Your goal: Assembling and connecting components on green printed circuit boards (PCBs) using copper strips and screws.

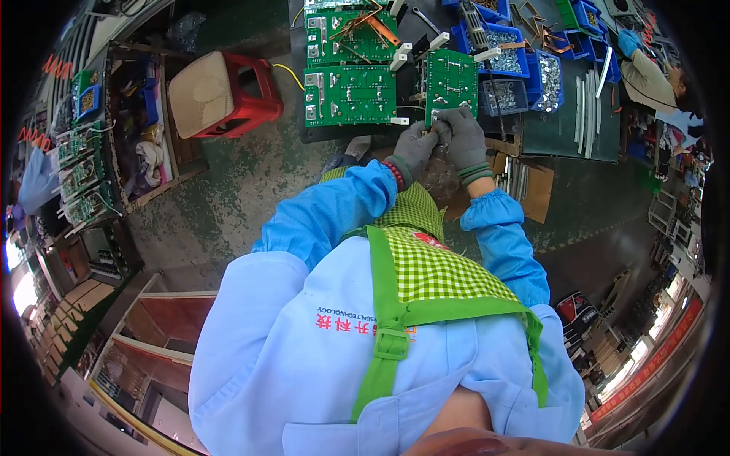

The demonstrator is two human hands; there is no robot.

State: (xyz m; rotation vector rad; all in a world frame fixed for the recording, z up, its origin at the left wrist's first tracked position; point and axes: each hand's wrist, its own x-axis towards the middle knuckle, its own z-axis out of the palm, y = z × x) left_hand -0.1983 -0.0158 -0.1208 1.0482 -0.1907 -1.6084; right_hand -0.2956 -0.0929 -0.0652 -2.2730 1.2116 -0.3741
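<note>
My left hand [414,152] and my right hand [461,138], both in grey gloves, meet at the near edge of a green circuit board [452,82]. The fingers of both are closed and bent toward each other. Whatever lies between the fingertips is too small and too covered to make out. Left of this board lies a larger green circuit board [351,97] with silver solder patches, and another green board [331,44] sits beyond it. A white plastic block [399,121] stands at the larger board's near right corner.
Blue bins of small metal parts [546,80] stand right of the boards. An orange-handled tool [382,30] lies across the far boards among copper-coloured pieces. Grey strips [586,112] lie farther right, near a co-worker's sleeve [646,80]. A red stool [247,95] stands on the left.
</note>
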